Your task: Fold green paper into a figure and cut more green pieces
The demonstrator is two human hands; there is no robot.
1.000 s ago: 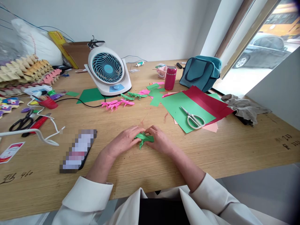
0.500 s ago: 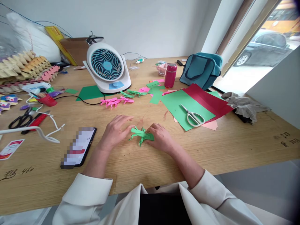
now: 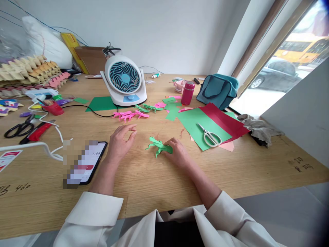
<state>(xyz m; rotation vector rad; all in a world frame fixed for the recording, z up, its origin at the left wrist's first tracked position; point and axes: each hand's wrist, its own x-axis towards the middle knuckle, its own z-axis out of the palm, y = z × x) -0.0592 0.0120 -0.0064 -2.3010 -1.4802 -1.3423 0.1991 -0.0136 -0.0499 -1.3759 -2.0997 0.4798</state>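
A green folded-paper figure (image 3: 158,146) with several thin legs rests on the wooden table (image 3: 144,178) in front of me. My right hand (image 3: 178,151) pinches its right end between thumb and fingers. To the left of the figure, my left hand (image 3: 120,142) is raised with nothing in it, thumb and fingers apart. Farther back lie pink folded-paper figures (image 3: 125,116) and green folded-paper figures (image 3: 149,108) of a similar shape.
White-handled scissors (image 3: 211,137) lie on green paper (image 3: 195,127) beside red paper (image 3: 223,118). A phone (image 3: 89,164) is left of my left arm. Behind stand a fan (image 3: 125,80), a red flask (image 3: 188,93) and a blue bag (image 3: 218,91). Black scissors (image 3: 20,128) lie at left.
My left hand has moved left, away from the green paper figure. My right hand keeps hold of its right end. The view has shifted slightly.
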